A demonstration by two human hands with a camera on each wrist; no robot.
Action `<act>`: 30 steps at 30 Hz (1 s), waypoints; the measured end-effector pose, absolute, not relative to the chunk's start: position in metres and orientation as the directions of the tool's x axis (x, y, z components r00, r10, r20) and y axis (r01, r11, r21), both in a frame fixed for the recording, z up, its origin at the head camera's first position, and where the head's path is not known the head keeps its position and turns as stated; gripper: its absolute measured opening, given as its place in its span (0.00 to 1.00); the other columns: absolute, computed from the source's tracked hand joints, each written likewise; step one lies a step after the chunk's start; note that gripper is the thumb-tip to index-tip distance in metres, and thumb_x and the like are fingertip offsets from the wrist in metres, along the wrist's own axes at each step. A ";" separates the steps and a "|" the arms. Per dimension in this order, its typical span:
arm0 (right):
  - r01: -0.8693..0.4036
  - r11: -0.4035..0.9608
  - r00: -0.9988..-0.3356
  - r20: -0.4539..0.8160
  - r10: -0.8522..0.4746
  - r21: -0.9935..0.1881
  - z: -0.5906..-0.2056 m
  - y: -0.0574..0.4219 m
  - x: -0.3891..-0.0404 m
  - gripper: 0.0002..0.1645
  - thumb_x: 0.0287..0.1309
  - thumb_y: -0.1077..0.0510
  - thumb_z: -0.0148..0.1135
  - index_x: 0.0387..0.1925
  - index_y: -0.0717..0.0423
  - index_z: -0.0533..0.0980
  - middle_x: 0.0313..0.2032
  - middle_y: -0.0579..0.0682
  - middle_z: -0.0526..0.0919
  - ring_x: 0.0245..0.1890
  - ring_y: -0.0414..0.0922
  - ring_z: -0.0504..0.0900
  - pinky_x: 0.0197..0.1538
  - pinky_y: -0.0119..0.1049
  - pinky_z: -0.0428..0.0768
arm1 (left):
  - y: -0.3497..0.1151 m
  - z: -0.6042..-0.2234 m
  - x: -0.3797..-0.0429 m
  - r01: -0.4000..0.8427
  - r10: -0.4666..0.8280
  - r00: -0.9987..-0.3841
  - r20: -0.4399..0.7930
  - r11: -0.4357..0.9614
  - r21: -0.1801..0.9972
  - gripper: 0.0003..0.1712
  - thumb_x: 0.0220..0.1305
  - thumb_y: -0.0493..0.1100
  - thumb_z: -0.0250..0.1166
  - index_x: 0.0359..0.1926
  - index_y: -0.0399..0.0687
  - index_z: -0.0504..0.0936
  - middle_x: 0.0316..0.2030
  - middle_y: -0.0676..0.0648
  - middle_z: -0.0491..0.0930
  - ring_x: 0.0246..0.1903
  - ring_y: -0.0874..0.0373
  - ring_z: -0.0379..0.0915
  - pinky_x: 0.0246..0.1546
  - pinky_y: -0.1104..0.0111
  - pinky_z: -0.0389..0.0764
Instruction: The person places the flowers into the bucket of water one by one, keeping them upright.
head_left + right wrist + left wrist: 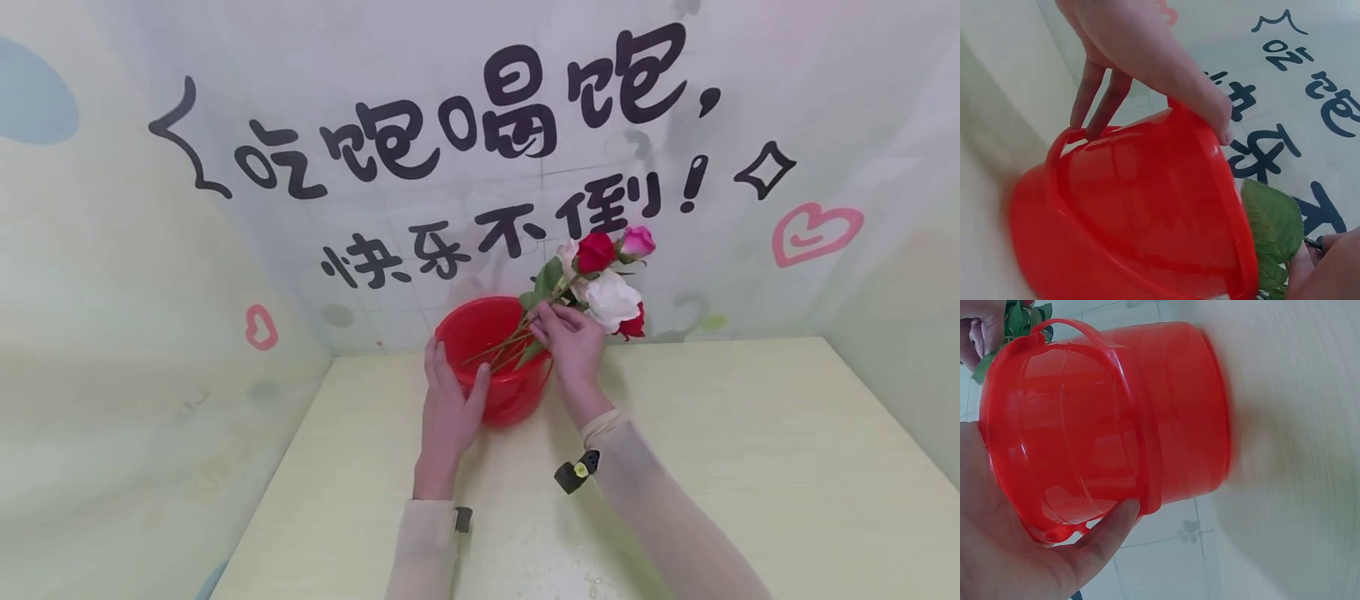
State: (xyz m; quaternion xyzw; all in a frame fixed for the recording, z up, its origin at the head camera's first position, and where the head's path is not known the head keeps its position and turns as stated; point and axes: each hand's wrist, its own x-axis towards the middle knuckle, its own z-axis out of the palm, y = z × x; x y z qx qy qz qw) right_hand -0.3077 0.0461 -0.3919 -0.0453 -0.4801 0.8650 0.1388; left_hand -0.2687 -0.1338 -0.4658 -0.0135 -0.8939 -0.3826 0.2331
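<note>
A red plastic bucket (513, 400) with a thin handle stands upright on the table near the wall. My left hand (448, 408) grips its left rim; in the right wrist view the fingers of the left hand (1132, 47) reach down its outside. At the bucket's right rim, my right hand (576, 343) pinches the stems (504, 352) of a bunch of flowers, whose lower ends angle into the bucket. Beyond the hand the blooms lean right: a red rose (595, 252), a white flower (612, 300), a pink rose (639, 241) and others. A green leaf (1270, 219) overlaps the bucket's rim.
Behind the bucket rises a pale wall (750, 287) printed with black characters and pink hearts. Pale side walls flank the light wooden table (750, 450). Small wet-looking spots (577, 575) lie at the table's front. Each wrist wears a black device (576, 472).
</note>
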 end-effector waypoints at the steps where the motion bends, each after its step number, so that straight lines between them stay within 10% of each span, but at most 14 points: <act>1: -0.182 -0.501 -0.961 0.045 0.273 -0.846 -0.393 0.046 -0.309 0.18 0.67 0.68 0.69 0.55 0.75 0.81 0.49 0.70 0.87 0.44 0.55 0.92 0.50 0.43 0.88 | -0.133 -0.465 -0.269 0.206 -0.153 -0.889 0.431 0.707 0.676 0.55 0.71 0.58 0.68 0.84 0.47 0.45 0.82 0.46 0.50 0.70 0.44 0.68 0.57 0.47 0.84; 30: -0.007 -0.332 -0.995 -0.026 0.095 -0.943 -0.410 0.068 -0.297 0.24 0.72 0.58 0.67 0.58 0.74 0.80 0.47 0.67 0.87 0.33 0.41 0.90 0.43 0.34 0.89 | -0.134 -0.462 -0.266 0.185 -0.157 -0.898 0.410 0.712 0.677 0.57 0.70 0.59 0.69 0.85 0.48 0.44 0.81 0.45 0.50 0.70 0.43 0.68 0.57 0.47 0.84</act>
